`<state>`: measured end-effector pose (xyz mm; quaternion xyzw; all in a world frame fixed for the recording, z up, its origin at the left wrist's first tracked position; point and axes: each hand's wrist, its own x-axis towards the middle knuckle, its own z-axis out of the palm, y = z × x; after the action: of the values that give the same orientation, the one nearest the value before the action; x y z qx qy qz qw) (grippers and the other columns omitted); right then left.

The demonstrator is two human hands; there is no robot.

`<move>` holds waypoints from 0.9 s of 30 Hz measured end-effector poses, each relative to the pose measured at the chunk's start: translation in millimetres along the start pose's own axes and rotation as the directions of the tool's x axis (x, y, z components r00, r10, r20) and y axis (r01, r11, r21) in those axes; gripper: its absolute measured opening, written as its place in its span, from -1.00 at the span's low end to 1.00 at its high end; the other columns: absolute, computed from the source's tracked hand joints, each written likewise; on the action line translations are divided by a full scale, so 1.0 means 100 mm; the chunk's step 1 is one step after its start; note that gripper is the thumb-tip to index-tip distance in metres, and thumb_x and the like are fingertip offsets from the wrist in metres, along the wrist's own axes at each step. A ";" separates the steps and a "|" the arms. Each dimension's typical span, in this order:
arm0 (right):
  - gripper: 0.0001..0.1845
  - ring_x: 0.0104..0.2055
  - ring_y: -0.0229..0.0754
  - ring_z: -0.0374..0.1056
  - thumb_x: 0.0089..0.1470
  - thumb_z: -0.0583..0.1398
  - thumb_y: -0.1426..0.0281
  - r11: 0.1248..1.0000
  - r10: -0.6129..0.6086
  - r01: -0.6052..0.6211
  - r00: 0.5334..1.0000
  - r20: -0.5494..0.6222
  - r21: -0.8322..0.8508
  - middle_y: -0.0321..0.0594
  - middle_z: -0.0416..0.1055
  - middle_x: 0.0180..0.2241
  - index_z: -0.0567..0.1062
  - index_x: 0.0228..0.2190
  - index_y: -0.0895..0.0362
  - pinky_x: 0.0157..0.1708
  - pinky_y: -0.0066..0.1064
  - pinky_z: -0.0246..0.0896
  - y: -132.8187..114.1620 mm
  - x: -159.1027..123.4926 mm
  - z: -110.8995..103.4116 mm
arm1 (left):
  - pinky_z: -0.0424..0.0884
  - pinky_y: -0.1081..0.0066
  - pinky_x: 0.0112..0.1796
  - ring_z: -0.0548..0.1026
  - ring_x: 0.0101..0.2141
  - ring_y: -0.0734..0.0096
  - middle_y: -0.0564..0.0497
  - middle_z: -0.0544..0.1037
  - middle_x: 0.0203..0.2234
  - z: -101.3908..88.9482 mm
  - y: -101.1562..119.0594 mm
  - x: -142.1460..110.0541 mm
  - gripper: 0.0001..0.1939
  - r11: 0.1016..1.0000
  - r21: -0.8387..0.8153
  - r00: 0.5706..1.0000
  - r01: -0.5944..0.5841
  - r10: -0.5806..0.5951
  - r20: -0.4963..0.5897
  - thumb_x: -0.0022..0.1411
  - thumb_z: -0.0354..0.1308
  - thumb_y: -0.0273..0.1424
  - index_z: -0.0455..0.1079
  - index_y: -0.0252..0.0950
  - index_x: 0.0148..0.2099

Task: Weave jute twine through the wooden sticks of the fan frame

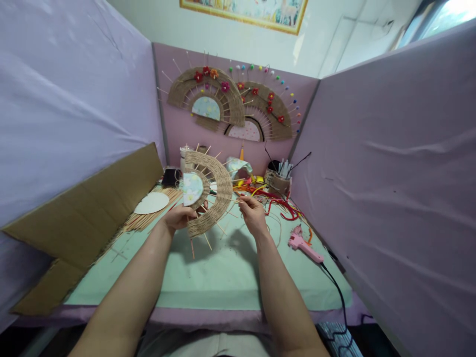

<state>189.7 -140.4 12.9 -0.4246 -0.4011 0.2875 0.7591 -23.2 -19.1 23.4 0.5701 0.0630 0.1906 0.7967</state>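
Note:
My left hand (181, 216) grips the lower inner edge of a half-round fan (217, 191) woven from jute twine around thin wooden sticks, with a pale flowered paper centre. It holds the fan upright above the green mat (208, 267). My right hand (253, 214) is closed in a pinch just right of the fan's rim, on a thin strand of twine that runs down toward the mat.
Two finished fans (208, 96) with small flowers hang on the pink back wall. A pink glue gun (303, 246) with a black cord lies at the right. Bundled sticks (148, 220), a white half-disc and cardboard lie at the left. Red cords and a cup of tools sit behind.

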 end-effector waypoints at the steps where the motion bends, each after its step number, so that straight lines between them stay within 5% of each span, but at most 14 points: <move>1: -0.80 -0.54 -0.38 0.10 -0.19 0.31 0.27 1.000 -0.002 0.002 1.000 -0.005 -0.008 -0.36 0.34 -0.54 0.53 -0.44 0.10 -0.56 -0.52 -0.02 0.00 0.00 0.00 | 0.36 0.45 -0.42 0.48 -0.43 0.36 -0.04 0.52 -0.39 0.00 0.00 0.00 -0.62 1.000 0.001 1.000 0.005 -0.005 0.003 -0.19 0.15 -0.57 0.40 -0.34 -0.20; 12: -0.79 -0.59 -0.42 0.07 -0.16 0.31 0.24 0.999 0.035 -0.035 0.999 0.016 -0.007 -0.38 0.32 -0.56 0.50 -0.49 0.11 -0.58 -0.52 -0.04 -0.03 -0.01 0.05 | 0.36 0.46 -0.41 0.48 -0.40 0.35 -0.07 0.53 -0.36 0.03 -0.01 0.01 -0.63 0.995 0.081 0.998 0.054 -0.056 0.025 -0.18 0.16 -0.58 0.42 -0.34 -0.21; 18: -0.75 -0.46 -0.34 0.29 -0.18 0.33 0.23 0.966 0.125 -0.142 0.988 0.091 0.218 -0.31 0.40 -0.45 0.44 -0.47 0.10 -0.43 -0.46 0.23 -0.08 -0.05 0.11 | 0.36 0.44 -0.36 0.48 -0.35 0.32 -0.09 0.54 -0.31 -0.02 -0.04 0.02 -0.62 0.986 0.159 0.999 0.045 -0.043 -0.015 -0.16 0.18 -0.57 0.44 -0.30 -0.19; 22: -0.72 -0.38 -0.29 0.36 -0.19 0.35 0.25 0.930 0.218 -0.245 0.968 0.124 0.276 -0.31 0.43 -0.40 0.41 -0.44 0.08 -0.31 -0.39 0.33 -0.15 -0.09 0.14 | 0.39 0.39 -0.31 0.50 -0.31 0.27 -0.15 0.53 -0.20 0.01 -0.03 0.03 -0.54 0.988 0.150 1.000 0.029 -0.027 -0.015 -0.15 0.22 -0.57 0.41 -0.29 -0.10; 27: -0.69 -0.36 -0.26 0.39 -0.23 0.37 0.24 0.926 0.201 -0.232 0.971 0.133 0.298 -0.30 0.44 -0.40 0.40 -0.45 0.08 -0.31 -0.36 0.35 -0.15 -0.10 0.15 | 0.44 0.26 -0.24 0.50 -0.17 0.14 -0.20 0.44 -0.02 0.06 0.02 0.06 -0.38 0.994 0.023 0.993 -0.104 0.105 -0.053 -0.03 0.24 -0.49 0.22 -0.22 0.13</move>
<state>173.8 -148.9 27.1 -0.3263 -0.3389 0.4502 0.7590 -16.6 -22.0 27.8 0.5751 0.0566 0.2469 0.7779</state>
